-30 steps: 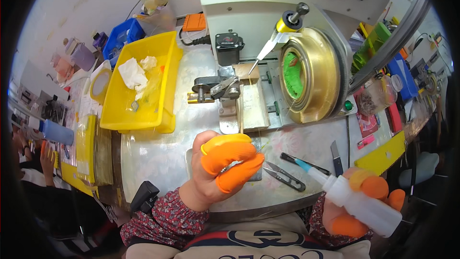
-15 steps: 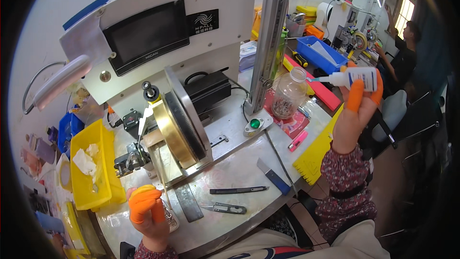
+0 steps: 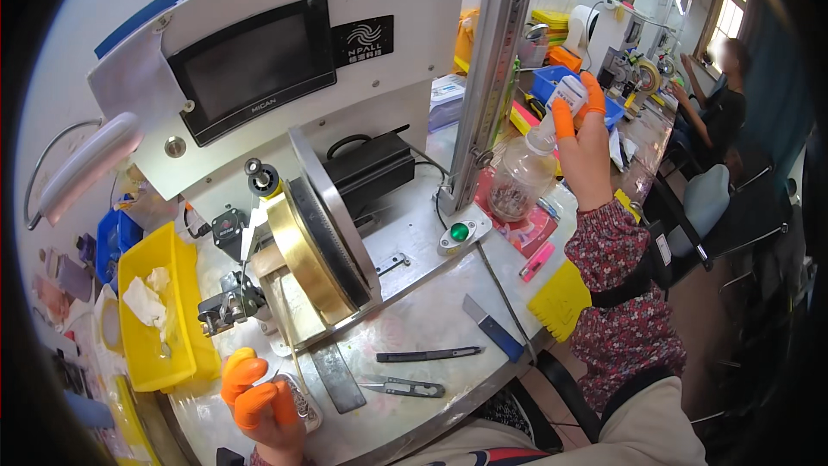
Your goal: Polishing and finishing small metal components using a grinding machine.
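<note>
My right hand (image 3: 588,142), orange finger cots on its fingertips, is wrapped round a small white squeeze bottle (image 3: 569,97). The bottle is tipped with its tapered nozzle down at the mouth of a clear plastic jar (image 3: 521,174); whether the tip is inside cannot be told. Small dark pieces lie at the jar's bottom. Low on the left, my left hand (image 3: 263,406) has its orange-covered fingers curled together, and what they hold, if anything, is hidden. Beside it sits a small clear dish (image 3: 309,416) with tiny metal parts.
A white machine with a brass wheel (image 3: 306,259) stands behind the hands. On the table lie a flat metal strip (image 3: 338,378), thread snips (image 3: 404,387), a slim dark knife (image 3: 429,354) and a blue-handled blade (image 3: 496,332). A yellow bin (image 3: 194,354) is at left; a person (image 3: 724,103) sits far right.
My right hand has moved left and tilted the bottle from level to nozzle-down at the jar. The left hand has shifted slightly left and down, its fingers still curled.
</note>
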The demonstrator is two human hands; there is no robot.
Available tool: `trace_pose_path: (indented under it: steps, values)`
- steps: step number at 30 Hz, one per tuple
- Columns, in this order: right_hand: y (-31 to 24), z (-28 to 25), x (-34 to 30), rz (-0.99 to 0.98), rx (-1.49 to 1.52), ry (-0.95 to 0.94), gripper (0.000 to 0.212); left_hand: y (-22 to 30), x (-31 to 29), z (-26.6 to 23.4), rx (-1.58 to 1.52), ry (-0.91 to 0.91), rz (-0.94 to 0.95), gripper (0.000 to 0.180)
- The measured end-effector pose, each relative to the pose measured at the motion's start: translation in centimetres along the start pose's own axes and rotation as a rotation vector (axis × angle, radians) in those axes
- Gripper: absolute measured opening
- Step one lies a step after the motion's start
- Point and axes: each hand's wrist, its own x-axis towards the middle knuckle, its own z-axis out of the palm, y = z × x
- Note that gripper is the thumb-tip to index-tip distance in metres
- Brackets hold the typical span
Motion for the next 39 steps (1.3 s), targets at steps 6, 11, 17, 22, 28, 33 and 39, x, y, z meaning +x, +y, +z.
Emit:
trace_pose_path:
  steps: [6,11,17,22,28,33,39]
  values:
    - [2.4,0.9,0.4,-0.12,-0.119,-0.03,0.048,-0.2,1.4,0.5,-0.08,-0.107,-0.01,0.011]
    - [-4.6,0.5,-8.8,-0.21,0.147,-0.245,0.036,-0.5,1.3,0.6,-0.136,-0.055,-0.072,0.022]
    - [-8.6,0.1,-17.0,-0.615,-0.013,-1.032,0.037,-0.4,1.3,0.7,-0.172,-0.063,-0.052,0.024]
    - [-10.1,0.2,-17.7,-0.554,-0.093,-1.1,0.031,-0.7,1.1,1.0,-0.219,-0.098,-0.013,0.026]
    - [-12.5,-0.9,-17.3,-0.179,0.291,-0.969,0.021,-0.9,1.1,1.0,-0.199,-0.052,-0.02,0.025]
    - [-11.6,-0.3,-18.1,-0.146,0.322,-0.934,0.016,-1.2,1.1,0.6,-0.148,-0.087,-0.011,0.024]
    - [-10.6,0.3,-18.1,-0.177,0.28,-0.932,0.013,-0.9,1.2,0.7,-0.138,-0.105,-0.009,0.024]
